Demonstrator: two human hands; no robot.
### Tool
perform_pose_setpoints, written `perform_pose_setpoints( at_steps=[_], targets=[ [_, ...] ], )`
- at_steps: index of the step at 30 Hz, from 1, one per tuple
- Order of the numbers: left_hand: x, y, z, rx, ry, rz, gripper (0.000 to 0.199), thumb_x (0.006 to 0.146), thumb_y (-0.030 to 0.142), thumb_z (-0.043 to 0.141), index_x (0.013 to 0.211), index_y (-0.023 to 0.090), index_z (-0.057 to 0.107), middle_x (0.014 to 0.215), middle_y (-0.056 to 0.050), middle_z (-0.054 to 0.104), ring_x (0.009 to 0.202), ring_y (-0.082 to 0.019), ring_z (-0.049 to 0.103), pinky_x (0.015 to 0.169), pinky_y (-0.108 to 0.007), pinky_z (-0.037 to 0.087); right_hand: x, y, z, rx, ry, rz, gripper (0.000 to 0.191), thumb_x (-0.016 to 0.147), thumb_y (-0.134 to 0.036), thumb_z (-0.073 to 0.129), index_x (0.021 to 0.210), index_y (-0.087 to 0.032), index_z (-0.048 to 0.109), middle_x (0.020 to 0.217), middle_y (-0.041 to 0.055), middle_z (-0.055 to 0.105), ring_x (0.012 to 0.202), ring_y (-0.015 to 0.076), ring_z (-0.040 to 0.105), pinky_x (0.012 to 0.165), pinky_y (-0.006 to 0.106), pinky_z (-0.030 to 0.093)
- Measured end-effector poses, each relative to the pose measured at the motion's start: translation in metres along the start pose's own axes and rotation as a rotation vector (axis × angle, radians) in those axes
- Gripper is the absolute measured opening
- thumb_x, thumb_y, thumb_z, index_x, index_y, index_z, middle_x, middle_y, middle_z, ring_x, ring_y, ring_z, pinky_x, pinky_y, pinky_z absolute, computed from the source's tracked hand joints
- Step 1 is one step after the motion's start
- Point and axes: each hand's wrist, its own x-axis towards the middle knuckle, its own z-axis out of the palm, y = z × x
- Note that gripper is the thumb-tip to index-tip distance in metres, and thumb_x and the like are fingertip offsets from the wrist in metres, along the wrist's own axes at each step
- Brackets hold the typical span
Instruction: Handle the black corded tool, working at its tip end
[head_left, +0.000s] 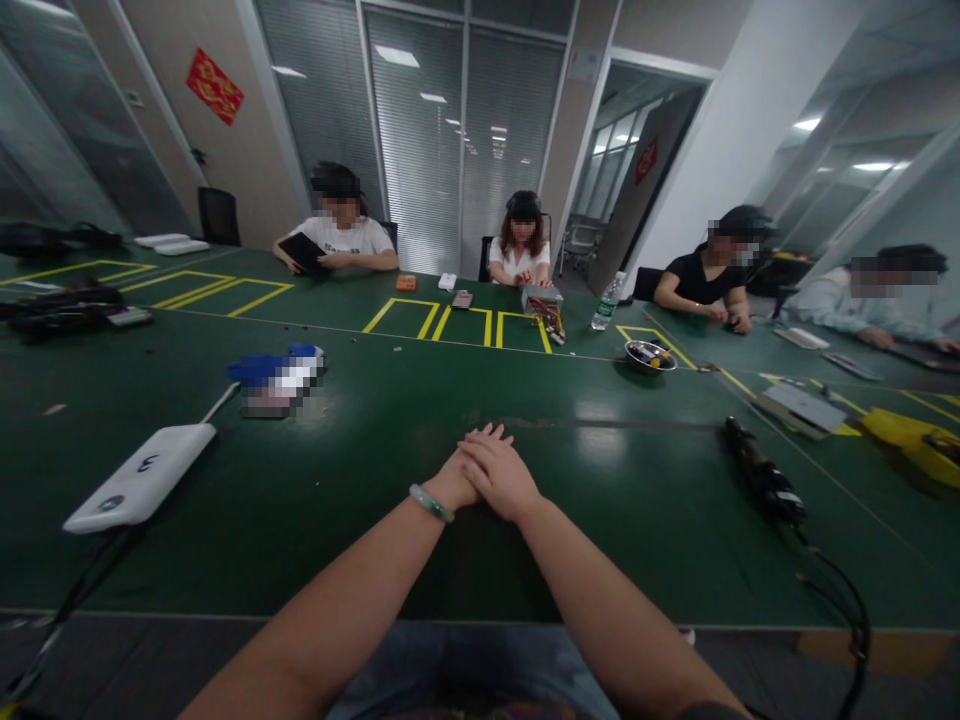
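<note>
My left hand [455, 480] rests on the green table [360, 560], with a pale green bangle [431, 503] round its wrist. Over it lies my right hand [501, 475], palm down, its fingers stretched out across the left one. Much of the left hand is hidden beneath, though some of its fingertips show past the right hand. Neither hand holds an object. A white power bank [142, 475] marked 3 lies to the left with cables attached. Farther up on the left is a partly blurred phone [281, 385] beside something blue [259, 369].
Several people sit across the table. A metal bowl [650, 357] with small items and a water bottle [606, 302] stand beyond my hands. On the right lie a black cabled device [763, 478], a grey box [802, 408] and a yellow bag [911, 445].
</note>
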Motion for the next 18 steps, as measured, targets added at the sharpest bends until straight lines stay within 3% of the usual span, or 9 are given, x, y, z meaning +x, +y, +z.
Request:
perform_pose_setpoints(
  at_steps=[2,5,8,11,15,18],
  targets=[
    [0.001,0.001,-0.007,0.036,-0.105,0.022,0.054,0.096,0.040,0.042,0.145,0.020,0.039,0.155,-0.009,0.030,0.144,-0.030,0.024,0.119,-0.046,0.017,-0.014,0.028,-0.015,-0.116,0.097,0.112,0.047,0.098,-0.040,0.042,0.140,-0.021,0.048,0.146,0.0089,0.042,0.137,0.0226,0.033,0.114,0.043,0.026],
    [0.003,0.001,-0.016,0.026,-0.189,-0.012,0.064,0.095,0.058,0.037,0.150,0.025,0.030,0.158,-0.007,0.023,0.147,-0.028,0.017,0.118,-0.049,0.016,-0.052,0.083,-0.052,-0.355,0.265,0.414,0.056,0.097,-0.041,0.037,0.143,-0.009,0.041,0.150,0.0165,0.034,0.141,0.0270,0.025,0.115,0.046,0.024],
    [0.004,0.001,-0.023,-0.016,-0.220,-0.015,0.065,0.095,0.062,0.034,0.151,0.029,0.027,0.159,-0.004,0.020,0.147,-0.026,0.015,0.118,-0.048,0.016,-0.106,0.131,-0.097,-0.608,0.414,0.794,0.066,0.094,-0.042,0.038,0.144,0.001,0.034,0.152,0.0252,0.023,0.144,0.0340,0.010,0.115,0.053,0.018],
    [0.004,0.002,-0.025,-0.035,-0.224,-0.023,0.065,0.095,0.062,0.032,0.151,0.029,0.028,0.159,-0.004,0.019,0.147,-0.027,0.014,0.118,-0.048,0.016,-0.167,0.163,-0.136,-0.802,0.543,1.120,0.075,0.087,-0.043,0.045,0.145,0.003,0.031,0.154,0.0298,0.010,0.143,0.0409,-0.003,0.111,0.062,0.013],
    [0.003,0.002,-0.024,-0.043,-0.236,-0.022,0.065,0.095,0.062,0.032,0.151,0.029,0.026,0.159,-0.003,0.018,0.147,-0.027,0.013,0.119,-0.049,0.015,-0.244,0.191,-0.173,-1.009,0.684,1.298,0.080,0.083,-0.047,0.047,0.147,-0.001,0.031,0.155,0.0292,0.003,0.143,0.0382,-0.013,0.110,0.064,0.009],
    [0.003,0.000,-0.022,-0.043,-0.220,-0.019,0.065,0.095,0.062,0.033,0.151,0.029,0.026,0.159,-0.003,0.018,0.147,-0.027,0.013,0.119,-0.049,0.015,-0.289,0.211,-0.195,-0.923,0.661,1.406,0.083,0.083,-0.055,0.042,0.147,-0.003,0.032,0.147,0.0374,0.016,0.143,0.0443,0.000,0.101,0.071,0.016]
  ],
)
